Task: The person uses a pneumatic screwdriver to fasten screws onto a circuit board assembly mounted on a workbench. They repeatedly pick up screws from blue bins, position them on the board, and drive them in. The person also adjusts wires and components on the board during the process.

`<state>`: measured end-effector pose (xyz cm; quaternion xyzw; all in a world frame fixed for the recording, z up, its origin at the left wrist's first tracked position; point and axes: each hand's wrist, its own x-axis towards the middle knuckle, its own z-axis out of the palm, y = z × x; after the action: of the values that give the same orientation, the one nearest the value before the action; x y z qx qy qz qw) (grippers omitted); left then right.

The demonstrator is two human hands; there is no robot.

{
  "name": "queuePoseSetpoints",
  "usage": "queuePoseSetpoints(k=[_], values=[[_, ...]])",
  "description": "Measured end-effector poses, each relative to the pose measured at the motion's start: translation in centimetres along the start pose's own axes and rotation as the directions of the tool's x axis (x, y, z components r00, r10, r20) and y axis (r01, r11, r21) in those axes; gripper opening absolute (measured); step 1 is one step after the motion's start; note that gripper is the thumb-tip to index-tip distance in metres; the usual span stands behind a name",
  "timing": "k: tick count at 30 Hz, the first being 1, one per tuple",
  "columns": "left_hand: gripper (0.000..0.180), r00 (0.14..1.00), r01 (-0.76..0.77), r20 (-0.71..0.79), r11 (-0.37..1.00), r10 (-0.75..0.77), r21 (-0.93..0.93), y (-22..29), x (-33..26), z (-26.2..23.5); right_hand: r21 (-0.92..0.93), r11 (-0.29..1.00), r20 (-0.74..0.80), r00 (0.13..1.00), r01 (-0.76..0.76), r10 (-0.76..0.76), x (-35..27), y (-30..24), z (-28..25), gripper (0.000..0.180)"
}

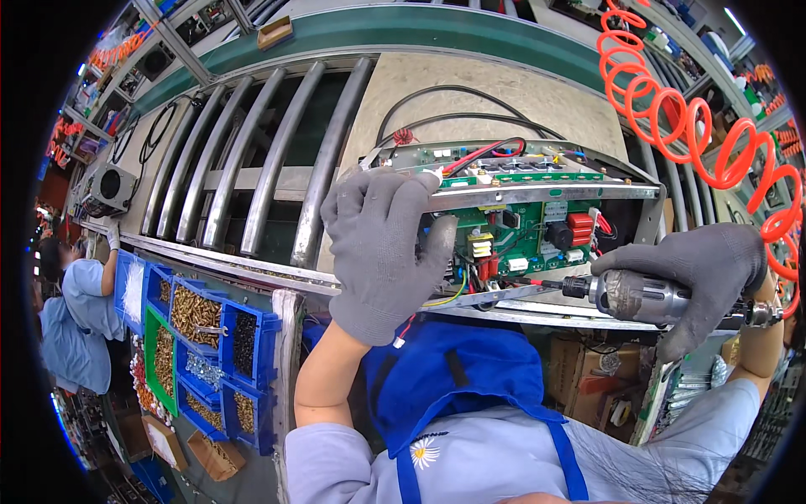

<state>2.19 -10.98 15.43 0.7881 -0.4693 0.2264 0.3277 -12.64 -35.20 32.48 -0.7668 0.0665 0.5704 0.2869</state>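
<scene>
In front of me stands an electronic unit with a metal frame [546, 196] and a green circuit board [531, 238]. My left hand [378, 239], in a grey glove, grips the frame's left end, fingers over the top rail and thumb in front. A pneumatic screwdriver [642, 297] lies sideways in my gloved right hand [709, 265]. Its bit points left and reaches the unit's lower front edge; whether it sits on a screw is too small to tell. Red and black wires [470, 158] cross the unit's top. A small white connector [399, 342] hangs below my left hand.
Metal rollers [277, 160] run left of the pale board [504, 80] under the unit. A coiled orange air hose [697, 134] hangs at the right. Blue bins [267, 353] and a green bin [151, 323] hold screws at the left. Farther left works another person [80, 311].
</scene>
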Motion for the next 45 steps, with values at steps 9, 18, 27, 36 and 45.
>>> queuePoseSetpoints(k=[9, 18, 27, 36, 45], values=[[0.036, 1.000, -0.003, -0.006, 1.000, 0.003, 0.004, 0.0, 0.1, 0.1, -0.007, 0.978, -0.075, 0.975, 0.207, -0.207, 0.0, 2.9, 1.0, 0.112], [0.035, 1.000, -0.017, -0.013, 1.000, 0.017, 0.023, -0.1, 0.0, 0.1, 0.122, 0.990, 0.051, 0.995, 0.078, -0.085, 0.3, 1.4, 0.4, 0.107], [0.033, 1.000, 0.006, -0.005, 1.000, -0.006, 0.030, 0.2, 0.2, 0.0, 0.087, 0.994, 0.011, 0.997, 0.072, -0.074, 0.2, 1.5, 0.8, 0.105], [0.033, 0.999, -0.016, -0.034, 0.999, 0.017, 0.028, 0.2, 0.0, 0.0, 0.029, 0.998, -0.046, 0.997, 0.057, -0.056, -0.1, 1.8, 0.8, 0.106], [0.035, 1.000, -0.007, -0.014, 1.000, 0.008, 0.030, 0.2, 0.1, -0.1, -0.004, 0.992, -0.050, 0.991, 0.126, -0.126, 0.6, 1.5, 1.1, 0.098]])
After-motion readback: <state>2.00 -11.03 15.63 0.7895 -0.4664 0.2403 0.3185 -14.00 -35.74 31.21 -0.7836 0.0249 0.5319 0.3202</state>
